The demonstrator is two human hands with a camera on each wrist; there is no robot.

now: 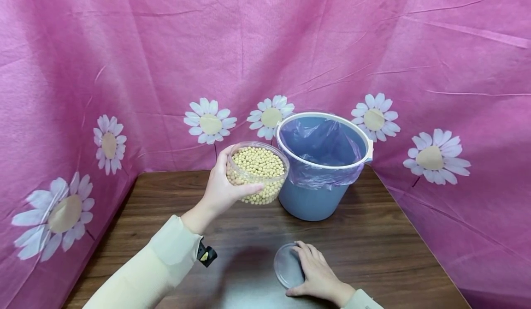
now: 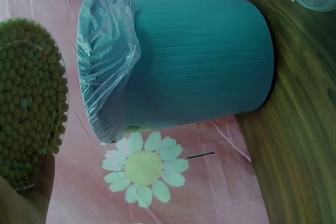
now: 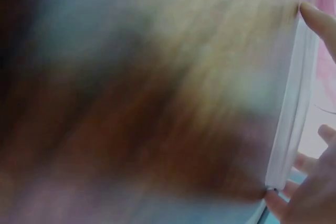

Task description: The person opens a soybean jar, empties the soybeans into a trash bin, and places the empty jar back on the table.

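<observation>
My left hand grips a clear round plastic tub full of pale yellow soybeans. The tub is lidless and held above the table, close to the left side of a blue-grey bin. In the left wrist view the beans fill the left edge, with part of the thumb below. Lower down, my right hand pinches a clear round lid by its edge, thumb at the near side and fingers at the far side. The right wrist view shows the lid's pale rim between fingers and thumb; the rest is blurred.
A thin purple plastic bag lines the bin and folds over beneath its white rim. Brown wood-grain table lies under everything. Pink cloth with white daisies hangs behind and on both sides.
</observation>
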